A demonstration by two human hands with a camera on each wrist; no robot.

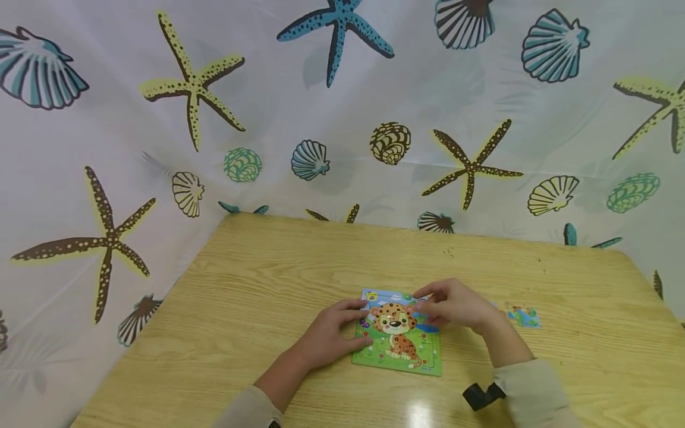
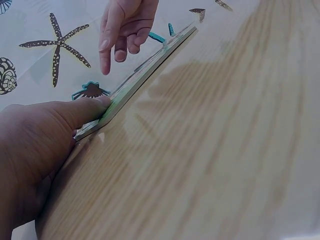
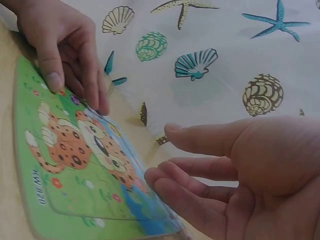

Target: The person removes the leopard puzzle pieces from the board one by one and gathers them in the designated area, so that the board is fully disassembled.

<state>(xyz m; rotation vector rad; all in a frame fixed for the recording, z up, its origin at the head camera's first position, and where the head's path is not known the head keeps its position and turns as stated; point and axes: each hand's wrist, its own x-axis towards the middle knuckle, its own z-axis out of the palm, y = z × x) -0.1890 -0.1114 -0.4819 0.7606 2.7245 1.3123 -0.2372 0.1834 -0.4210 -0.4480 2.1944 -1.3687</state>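
Puzzle board (image 1: 398, 339) | hands either side | loose piece (image 1: 523, 316) right

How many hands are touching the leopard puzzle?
2. The left hand presses the puzzle's left edge; the right hand rests its fingers on the top right corner.

Wooden table (image 1: 257, 297), seashell-and-starfish curtain (image 1: 299, 107) behind, loose puzzle pieces (image 1: 523, 316) at right
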